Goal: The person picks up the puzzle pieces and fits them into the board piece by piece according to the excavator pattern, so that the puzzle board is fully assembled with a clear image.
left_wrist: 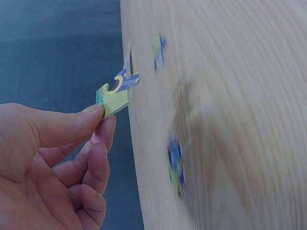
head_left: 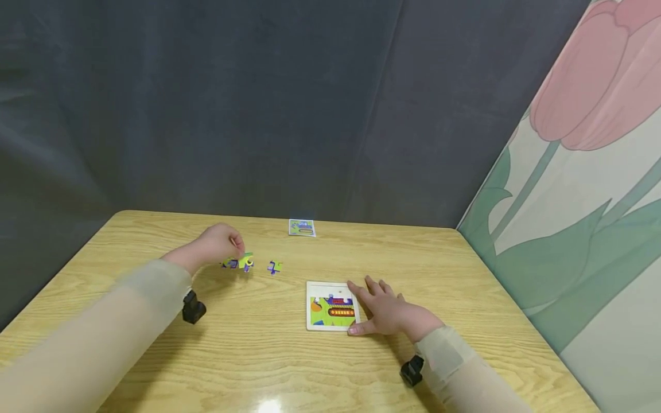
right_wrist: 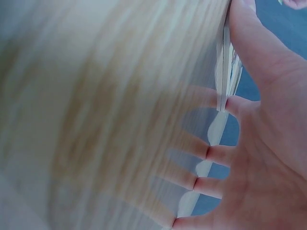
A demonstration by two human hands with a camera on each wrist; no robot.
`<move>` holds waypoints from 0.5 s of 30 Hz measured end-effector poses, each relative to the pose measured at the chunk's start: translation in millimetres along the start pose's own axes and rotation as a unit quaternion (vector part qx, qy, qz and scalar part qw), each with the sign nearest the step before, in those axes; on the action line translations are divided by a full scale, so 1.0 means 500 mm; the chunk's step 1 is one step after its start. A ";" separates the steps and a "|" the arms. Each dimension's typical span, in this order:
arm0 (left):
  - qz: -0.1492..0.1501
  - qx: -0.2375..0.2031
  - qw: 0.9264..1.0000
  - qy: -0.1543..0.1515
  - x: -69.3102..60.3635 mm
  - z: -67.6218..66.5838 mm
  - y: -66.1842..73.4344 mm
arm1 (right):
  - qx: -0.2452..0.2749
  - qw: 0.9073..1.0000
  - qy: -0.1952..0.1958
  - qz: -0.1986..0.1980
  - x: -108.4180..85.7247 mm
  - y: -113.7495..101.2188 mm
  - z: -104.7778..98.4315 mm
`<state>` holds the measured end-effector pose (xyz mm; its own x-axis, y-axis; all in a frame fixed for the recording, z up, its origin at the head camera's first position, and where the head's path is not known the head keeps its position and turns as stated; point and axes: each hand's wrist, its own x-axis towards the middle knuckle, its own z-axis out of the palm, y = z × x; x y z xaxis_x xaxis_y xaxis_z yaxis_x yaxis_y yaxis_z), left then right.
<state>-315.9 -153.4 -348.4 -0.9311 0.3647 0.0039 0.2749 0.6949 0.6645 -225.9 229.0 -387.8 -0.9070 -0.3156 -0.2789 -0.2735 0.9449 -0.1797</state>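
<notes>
My left hand (head_left: 219, 244) pinches a green, yellow and purple jigsaw piece (left_wrist: 114, 101) between thumb and index finger, above the table's left part. The other fingers are curled in. Two more jigsaw pieces lie on the table below that hand: one piece (head_left: 275, 267) to its right, another piece (left_wrist: 175, 163) blurred in the left wrist view. At the middle stands a white-rimmed puzzle tray (head_left: 308, 310), its lower part filled with a picture of a tracked vehicle on green. My right hand (head_left: 381, 310) rests at the tray's right edge, fingers spread, thumb at the lower corner.
A small picture card (head_left: 302, 228) with a similar vehicle lies near the far edge of the wooden table (head_left: 248, 355). Behind the table hangs a dark curtain (head_left: 258, 115). A wall with a tulip picture (head_left: 578, 103) borders the right side.
</notes>
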 end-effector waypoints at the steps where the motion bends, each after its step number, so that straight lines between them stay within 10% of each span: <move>1: -0.002 -0.009 1.000 -0.002 0.007 0.010 0.008 | -0.002 1.000 -0.001 0.001 0.000 0.000 0.000; 15: 0.025 -0.063 0.997 -0.030 0.052 0.152 0.116 | 0.005 1.000 -0.003 0.002 0.001 0.003 0.000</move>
<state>-306.1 -56.7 -366.7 -0.8994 0.4370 -0.0028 0.2856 0.5926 0.7532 -226.6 230.3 -388.0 -0.9061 -0.3132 -0.2844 -0.2676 0.9450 -0.1881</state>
